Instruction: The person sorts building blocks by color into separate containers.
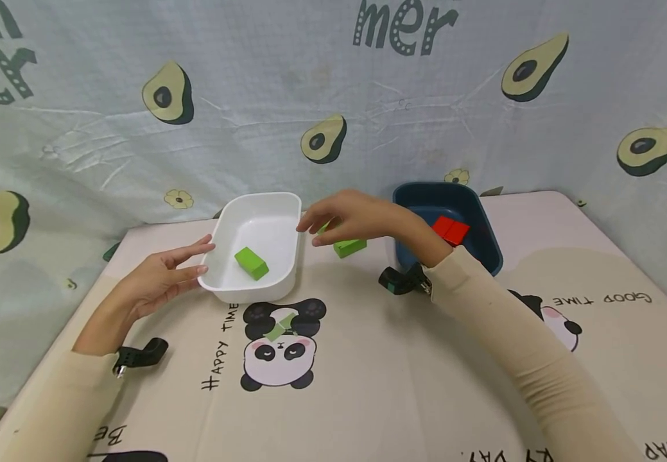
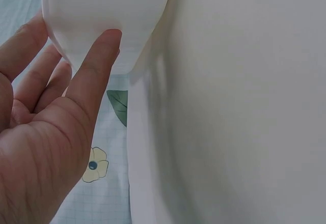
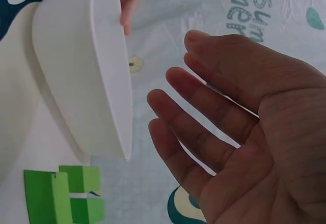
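A white rectangular bin [image 1: 278,290] stands on the table with one green block [image 1: 251,263] lying inside it. My left hand [image 1: 162,280] is at the bin's left side, its fingers fairly straight; in the left wrist view the thumb [image 2: 97,71] touches the outer wall. To the right of the bin hovers my right hand [image 1: 352,218], fingers loosely bent and holding nothing. Partly hidden behind and below that hand are green blocks [image 1: 350,248] on the table. The right wrist view shows several green blocks [image 3: 46,196] close together beside the white bin [image 3: 71,71].
A dark blue bin [image 1: 488,240] stands at the right rear with red blocks [image 1: 450,230] inside, partly behind my right forearm. The table [image 1: 362,385] wears a panda-print cover. Behind it hangs an avocado-print cloth [image 1: 241,122], near both bins.
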The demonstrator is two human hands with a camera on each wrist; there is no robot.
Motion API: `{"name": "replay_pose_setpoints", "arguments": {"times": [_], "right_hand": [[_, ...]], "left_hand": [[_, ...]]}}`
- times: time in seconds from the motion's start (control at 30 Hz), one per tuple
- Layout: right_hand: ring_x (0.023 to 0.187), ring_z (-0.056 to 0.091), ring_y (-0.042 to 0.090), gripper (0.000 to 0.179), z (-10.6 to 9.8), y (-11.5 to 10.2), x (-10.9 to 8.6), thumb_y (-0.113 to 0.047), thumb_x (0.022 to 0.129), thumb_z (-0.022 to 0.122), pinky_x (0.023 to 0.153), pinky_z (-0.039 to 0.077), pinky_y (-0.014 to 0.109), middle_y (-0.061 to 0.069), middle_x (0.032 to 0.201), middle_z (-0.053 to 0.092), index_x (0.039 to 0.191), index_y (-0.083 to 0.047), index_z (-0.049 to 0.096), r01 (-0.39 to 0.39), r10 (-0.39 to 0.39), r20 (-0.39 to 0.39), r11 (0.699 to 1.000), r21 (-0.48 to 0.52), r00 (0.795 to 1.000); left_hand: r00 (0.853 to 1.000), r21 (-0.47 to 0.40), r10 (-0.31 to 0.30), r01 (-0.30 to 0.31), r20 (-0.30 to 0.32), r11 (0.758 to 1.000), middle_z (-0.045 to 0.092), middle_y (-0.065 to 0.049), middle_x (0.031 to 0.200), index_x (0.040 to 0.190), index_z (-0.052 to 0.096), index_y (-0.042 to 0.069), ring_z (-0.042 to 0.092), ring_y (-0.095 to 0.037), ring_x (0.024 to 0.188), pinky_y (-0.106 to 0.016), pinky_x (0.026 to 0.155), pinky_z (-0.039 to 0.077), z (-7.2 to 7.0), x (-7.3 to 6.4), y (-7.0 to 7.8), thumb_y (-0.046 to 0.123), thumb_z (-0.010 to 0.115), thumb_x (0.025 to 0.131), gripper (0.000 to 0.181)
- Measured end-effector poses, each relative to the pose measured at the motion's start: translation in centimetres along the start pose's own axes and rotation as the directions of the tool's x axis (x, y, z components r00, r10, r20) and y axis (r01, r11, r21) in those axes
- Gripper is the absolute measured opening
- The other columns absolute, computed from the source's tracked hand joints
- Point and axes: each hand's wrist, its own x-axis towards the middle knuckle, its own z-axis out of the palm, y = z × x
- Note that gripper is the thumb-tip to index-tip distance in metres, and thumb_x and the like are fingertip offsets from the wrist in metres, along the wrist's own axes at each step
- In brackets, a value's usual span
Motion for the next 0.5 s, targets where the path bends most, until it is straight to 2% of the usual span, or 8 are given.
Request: {"name": "replay_pose_setpoints", "arguments": {"times": [0.13, 0.2, 0.23, 0.3, 0.37, 0.47, 0.5], "right_hand": [[0.116, 0.067, 0.02, 0.036, 0.1, 0.7, -0.5, -0.017, 0.096, 0.072, 0.099, 0.056, 0.031, 0.005, 0.127, 0.07, 0.129, -0.006, 0.068, -0.018, 0.017, -0.022, 1.0, -0.013, 1.0], [0.116, 0.067, 0.021, 0.036, 0.2, 1.1, -0.8, -0.018, 0.096, 0.072, 0.099, 0.056, 0.032, 0.006, 0.127, 0.07, 0.129, -0.006, 0.068, -0.032, 0.032, -0.032, 0.999, -0.018, 0.999], [0.116, 0.067, 0.021, 0.035, 0.3, 1.3, -0.9, -0.018, 0.096, 0.072, 0.099, 0.056, 0.033, 0.007, 0.127, 0.07, 0.129, -0.006, 0.068, -0.039, 0.038, -0.036, 0.999, -0.02, 0.999], [0.116, 0.067, 0.021, 0.035, 0.5, 1.5, -1.2, -0.018, 0.097, 0.071, 0.1, 0.056, 0.034, 0.007, 0.128, 0.07, 0.129, -0.006, 0.068, -0.06, 0.059, -0.046, 0.998, -0.023, 0.997], [0.116, 0.066, 0.021, 0.033, 0.8, 1.8, -1.5, -0.017, 0.097, 0.07, 0.1, 0.055, 0.035, 0.007, 0.127, 0.07, 0.129, -0.007, 0.068, -0.086, 0.084, -0.059, 0.996, -0.028, 0.995], [0.116, 0.067, 0.021, 0.032, 1.1, 2.3, -1.8, -0.017, 0.098, 0.068, 0.1, 0.056, 0.036, 0.006, 0.126, 0.07, 0.128, -0.007, 0.068, -0.137, 0.133, -0.089, 0.99, -0.045, 0.987], [0.116, 0.067, 0.022, 0.031, 1.2, 2.4, -1.9, -0.017, 0.098, 0.068, 0.099, 0.056, 0.036, 0.007, 0.126, 0.07, 0.128, -0.007, 0.068, -0.153, 0.148, -0.103, 0.987, -0.05, 0.984]], "left_hand": [[1.0, 0.013, -0.009, 0.009, 0.003, 1.0, 0.009, 0.002, 0.171, 0.156, 0.036, 0.004, 0.033, -0.02, 0.148, -0.025, 0.096, 0.055, -0.1, 0.1, 0.0, 0.004, 0.068, 0.097, 0.067], [1.0, 0.017, -0.01, 0.01, 0.002, 1.0, 0.009, 0.002, 0.171, 0.156, 0.036, 0.004, 0.025, -0.027, 0.152, -0.024, 0.096, 0.056, -0.2, 0.0, 0.0, 0.004, 0.067, 0.097, 0.067], [1.0, 0.017, -0.011, 0.011, 0.002, 1.0, 0.009, 0.002, 0.171, 0.156, 0.036, 0.004, 0.023, -0.028, 0.152, -0.024, 0.095, 0.056, -0.2, 0.0, -0.1, 0.004, 0.067, 0.097, 0.067], [1.0, 0.016, -0.008, 0.008, 0.001, 1.0, 0.009, 0.001, 0.171, 0.156, 0.037, 0.003, 0.034, -0.018, 0.148, -0.025, 0.096, 0.056, -0.3, -0.1, -0.1, 0.004, 0.068, 0.097, 0.067], [1.0, 0.021, -0.004, 0.004, 0.003, 1.0, 0.009, 0.001, 0.171, 0.156, 0.036, 0.003, 0.033, -0.018, 0.148, -0.024, 0.095, 0.056, -0.3, -0.1, -0.2, 0.005, 0.068, 0.097, 0.067], [1.0, -0.006, 0.006, -0.006, 0.013, 1.0, 0.008, 0.001, 0.171, 0.155, 0.037, 0.003, 0.029, -0.021, 0.151, -0.025, 0.096, 0.055, -0.4, 0.0, -0.2, 0.003, 0.067, 0.097, 0.065], [1.0, -0.013, 0.008, -0.008, 0.015, 1.0, 0.008, 0.001, 0.171, 0.155, 0.037, 0.003, 0.021, -0.029, 0.154, -0.025, 0.096, 0.055, -0.4, 0.0, -0.2, 0.003, 0.067, 0.097, 0.065]]}}
